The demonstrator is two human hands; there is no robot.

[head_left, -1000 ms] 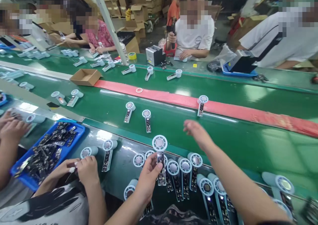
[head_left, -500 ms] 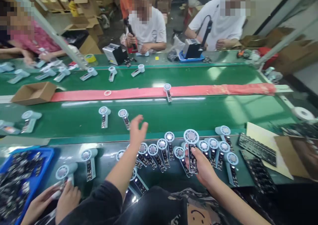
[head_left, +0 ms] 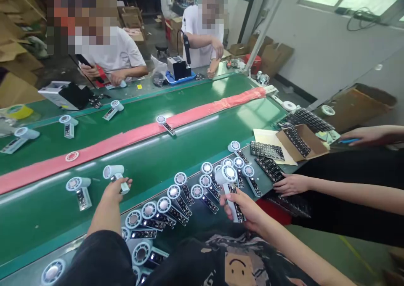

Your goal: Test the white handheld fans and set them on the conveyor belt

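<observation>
Lying on the green conveyor belt [head_left: 189,139], a small handheld fan [head_left: 114,174] is pinched at its handle by the left hand [head_left: 111,192], while a second fan [head_left: 229,184], judged light, rigid and fragile at its exposed circuit strip, is clasped by the right hand [head_left: 244,208].

Premises: a factory assembly line for small handheld fans. A long green conveyor belt [head_left: 189,122] with a red strip [head_left: 132,136] down its middle carries part-built fan units [head_left: 115,174], and more lie in rows [head_left: 176,197] along its near edge. Workers sit on both sides of the belt at benches. Trays of circuit boards [head_left: 268,151], a cardboard box [head_left: 303,141], tape rolls [head_left: 19,111] and stacked cartons [head_left: 135,23] surround the line.
</observation>
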